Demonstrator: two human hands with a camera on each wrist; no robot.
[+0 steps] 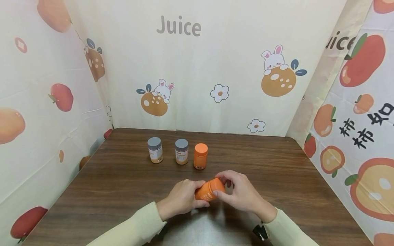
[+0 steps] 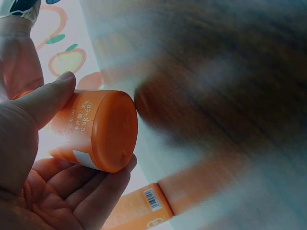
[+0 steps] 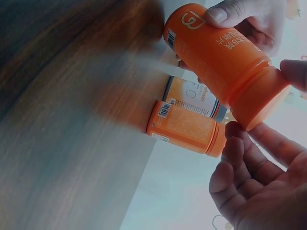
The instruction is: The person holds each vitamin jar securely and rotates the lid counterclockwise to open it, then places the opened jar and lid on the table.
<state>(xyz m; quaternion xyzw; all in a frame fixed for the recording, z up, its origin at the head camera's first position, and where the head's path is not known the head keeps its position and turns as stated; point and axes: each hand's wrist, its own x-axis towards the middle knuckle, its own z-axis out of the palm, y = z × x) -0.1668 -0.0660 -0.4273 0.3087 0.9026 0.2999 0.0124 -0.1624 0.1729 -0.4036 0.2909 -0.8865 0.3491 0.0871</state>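
Observation:
An orange bottle [image 1: 205, 192] with an orange lid [image 1: 217, 185] is tilted above the table, lid end toward the right hand. My left hand [image 1: 182, 199] grips its body, thumb on one side and fingers on the other. My right hand [image 1: 241, 192] pinches the lid between thumb and fingertips. In the left wrist view the base of the bottle [image 2: 115, 130] faces the camera. The right wrist view shows the lid [image 3: 261, 98] on the bottle, with the right hand's fingertips against its rim.
Behind the hands, another orange bottle [image 1: 200, 158] and two grey-lidded jars, one in the middle [image 1: 181, 153] and one at left [image 1: 155, 151], stand upright in a row on the brown table [image 1: 123, 177]. Printed curtains [image 1: 197, 68] surround the table's back and sides.

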